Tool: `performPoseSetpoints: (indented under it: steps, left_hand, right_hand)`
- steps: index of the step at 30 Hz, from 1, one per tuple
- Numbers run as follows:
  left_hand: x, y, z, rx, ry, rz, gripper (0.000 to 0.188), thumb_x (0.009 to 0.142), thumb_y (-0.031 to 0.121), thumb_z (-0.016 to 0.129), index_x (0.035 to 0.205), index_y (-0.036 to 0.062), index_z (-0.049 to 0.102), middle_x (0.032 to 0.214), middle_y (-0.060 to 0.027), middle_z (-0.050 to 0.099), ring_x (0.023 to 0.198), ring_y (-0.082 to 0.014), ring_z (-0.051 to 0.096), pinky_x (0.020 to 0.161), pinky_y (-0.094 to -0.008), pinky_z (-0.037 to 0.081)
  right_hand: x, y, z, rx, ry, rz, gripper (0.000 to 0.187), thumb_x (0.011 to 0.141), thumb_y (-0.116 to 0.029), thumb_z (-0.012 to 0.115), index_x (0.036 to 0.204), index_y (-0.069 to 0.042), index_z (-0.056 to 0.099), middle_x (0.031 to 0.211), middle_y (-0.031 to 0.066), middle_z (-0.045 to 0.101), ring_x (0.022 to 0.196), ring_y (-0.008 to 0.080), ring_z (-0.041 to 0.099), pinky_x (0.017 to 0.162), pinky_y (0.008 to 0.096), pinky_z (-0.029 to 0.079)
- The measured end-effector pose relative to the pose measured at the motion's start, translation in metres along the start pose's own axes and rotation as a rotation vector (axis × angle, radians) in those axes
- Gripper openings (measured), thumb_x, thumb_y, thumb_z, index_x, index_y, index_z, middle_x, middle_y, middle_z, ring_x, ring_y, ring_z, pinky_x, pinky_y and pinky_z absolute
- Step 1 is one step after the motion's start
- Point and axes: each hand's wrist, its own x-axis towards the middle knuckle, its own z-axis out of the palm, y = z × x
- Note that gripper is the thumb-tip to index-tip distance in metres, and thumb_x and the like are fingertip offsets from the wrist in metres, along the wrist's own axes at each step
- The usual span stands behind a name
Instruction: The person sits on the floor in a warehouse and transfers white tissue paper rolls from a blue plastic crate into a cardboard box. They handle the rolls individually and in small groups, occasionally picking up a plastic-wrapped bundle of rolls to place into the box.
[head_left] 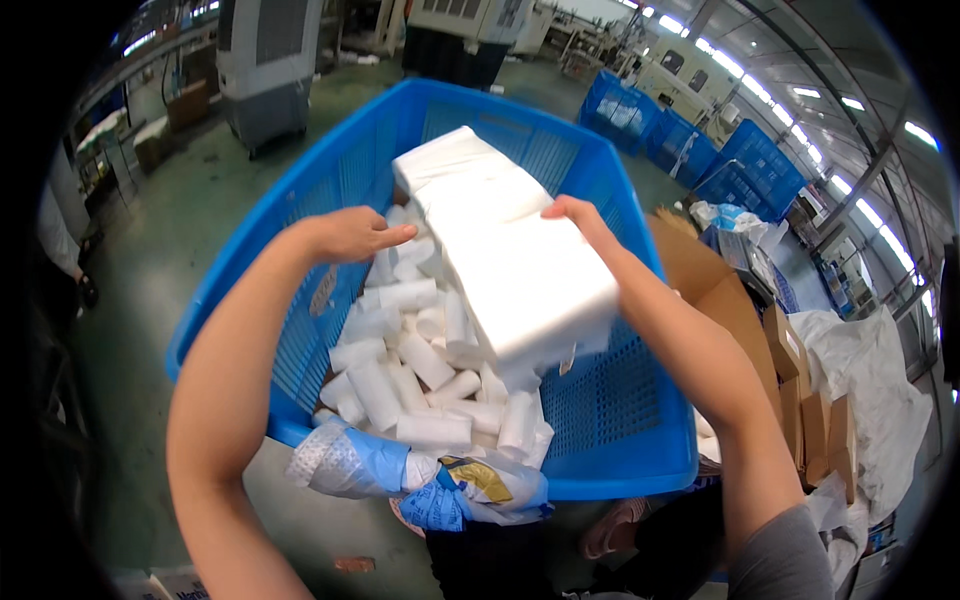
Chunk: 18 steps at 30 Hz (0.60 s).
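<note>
White pack (520, 250) was tilted over the blue basket (625, 475), above its right part. Looked light, probably soft-sided with a slick wrapper; likely dents easily, so best held by both long edges. Right hand (583, 218) gripped the right long edge, thumb on top, other fingers hidden. Left hand (352, 236) was open, just beside the left edge, apparently not touching. White rolls (420, 355) lay loose below in the basket; crumpled plastic wrap (375, 462) hung at the near rim.
</note>
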Motion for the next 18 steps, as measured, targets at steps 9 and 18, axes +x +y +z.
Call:
performPoseSetpoints:
  steps: [9,18]
  left_hand:
    - [-0.094,0.131,0.058,-0.977,0.029,0.600,0.076,0.090,0.056,0.047,0.134,-0.0055,0.037,0.125,-0.0174,0.049,0.113,-0.0237,0.050,0.096,-0.0349,0.039]
    - [-0.217,0.246,0.141,-1.433,0.243,0.912,0.062,0.076,0.028,0.075,0.121,-0.0051,0.048,0.113,-0.0104,0.058,0.103,-0.0205,0.055,0.093,-0.0329,0.041]
  right_hand:
    - [-0.245,-0.008,-0.013,-0.174,0.087,-0.500,0.089,0.059,-0.008,0.055,0.142,-0.005,0.024,0.120,0.0179,0.048,0.102,0.0247,0.054,0.089,0.0339,0.046]
    - [-0.408,0.060,-0.009,-0.725,0.150,-0.751,0.116,0.056,-0.017,0.072,0.146,-0.001,0.001,0.145,0.0198,0.023,0.136,0.0272,0.023,0.111,0.0347,0.017]
